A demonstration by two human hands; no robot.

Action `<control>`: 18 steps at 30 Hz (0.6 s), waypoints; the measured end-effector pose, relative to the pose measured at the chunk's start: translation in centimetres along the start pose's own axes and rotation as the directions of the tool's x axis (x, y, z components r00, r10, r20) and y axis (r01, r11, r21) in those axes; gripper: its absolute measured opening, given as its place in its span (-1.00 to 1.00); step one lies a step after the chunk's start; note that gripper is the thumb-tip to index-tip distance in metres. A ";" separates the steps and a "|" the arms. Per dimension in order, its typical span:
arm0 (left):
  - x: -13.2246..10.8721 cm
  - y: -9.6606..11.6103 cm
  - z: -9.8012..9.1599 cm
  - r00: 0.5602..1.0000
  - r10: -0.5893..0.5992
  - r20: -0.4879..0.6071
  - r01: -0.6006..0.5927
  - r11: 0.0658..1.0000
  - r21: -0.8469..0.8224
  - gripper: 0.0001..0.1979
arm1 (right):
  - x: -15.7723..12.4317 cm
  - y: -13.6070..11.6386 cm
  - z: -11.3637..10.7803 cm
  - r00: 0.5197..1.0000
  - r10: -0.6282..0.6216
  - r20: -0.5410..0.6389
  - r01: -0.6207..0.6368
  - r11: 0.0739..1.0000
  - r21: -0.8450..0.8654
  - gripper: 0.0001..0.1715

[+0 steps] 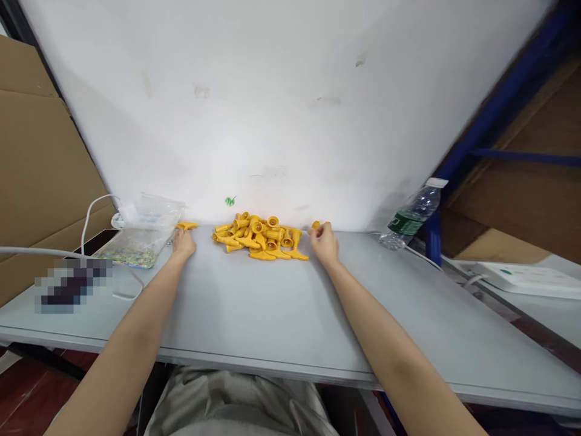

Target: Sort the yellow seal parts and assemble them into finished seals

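A heap of yellow plastic pieces [261,233] lies against the white wall, between my two hands. Each has a hollow, cup-like round stem, and some show a flat winged end. To the left of the heap, my left hand [184,244] is closed at a single yellow winged piece [187,225], its fingers partly hidden behind the hand. Just right of the heap, my right hand [325,243] has its fingers curled around another yellow piece [316,224], of which only small parts show. Both forearms reach across the grey table [263,321].
Left of my left hand are a clear plastic bag [136,239], a white cable [86,224] and a dark phone-like slab [102,241]. A green-labelled bottle [411,218] leans against a blue post at right. Beyond it lies a white power strip [526,280]. A cardboard box [40,175] stands at left.
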State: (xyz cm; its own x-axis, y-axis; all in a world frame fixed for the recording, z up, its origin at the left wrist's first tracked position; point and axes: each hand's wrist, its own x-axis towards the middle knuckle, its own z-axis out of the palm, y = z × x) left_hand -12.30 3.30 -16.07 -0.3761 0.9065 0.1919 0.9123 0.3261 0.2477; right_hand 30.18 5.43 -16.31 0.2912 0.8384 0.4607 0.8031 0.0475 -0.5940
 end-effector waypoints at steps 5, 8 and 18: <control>0.1 0.2 -0.6 0.999 -0.025 0.022 0.024 0.999 0.025 -0.45 | -0.5 -2.6 1.9 0.967 0.038 0.251 -0.037 0.999 -0.011 -0.54; 0.4 0.2 -0.9 1.000 -0.019 0.017 0.018 0.999 0.044 -0.48 | -0.2 -2.9 2.4 0.953 0.112 0.283 -0.117 0.993 0.003 -0.43; 1.4 0.1 -1.1 0.994 -0.107 0.008 0.107 0.992 -0.068 -0.52 | 0.3 -3.7 -0.3 0.944 0.218 0.249 -0.254 0.960 0.120 -0.27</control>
State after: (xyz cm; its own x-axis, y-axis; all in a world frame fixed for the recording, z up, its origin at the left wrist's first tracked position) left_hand -12.94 4.26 -14.69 -0.4699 0.8686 0.1570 0.8538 0.4021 0.3306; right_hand 27.45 5.39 -13.78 0.3206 0.9367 0.1407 0.6342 -0.1020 -0.7664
